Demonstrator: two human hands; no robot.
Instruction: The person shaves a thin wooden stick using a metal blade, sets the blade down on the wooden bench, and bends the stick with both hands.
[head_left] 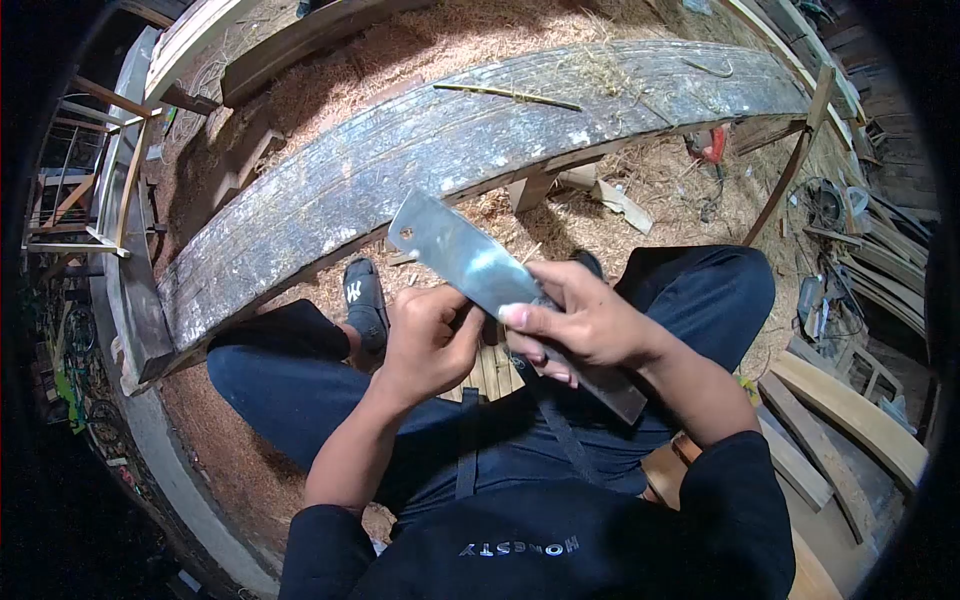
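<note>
A flat, shiny, cleaver-like metal blade (465, 255) with a small round hole near one far corner lies slanted across the space above my lap. My right hand (590, 325) is wrapped around its middle, thumb on the upper face and fingers beneath. From under that hand a dark, straight-edged end (615, 395) sticks out toward me; whether it is a handle or a separate piece I cannot tell. My left hand (430, 335) is closed, its curled fingers against the blade's left edge. The inside of that grip is hidden.
A long, weathered plank bench (400, 165) curves across in front, with a thin stick (508, 97) on it. Wood shavings cover the ground. A red power tool (713, 145) lies beyond the bench. Cut boards (850, 420) are stacked at right, and a wooden frame (100, 190) stands at left.
</note>
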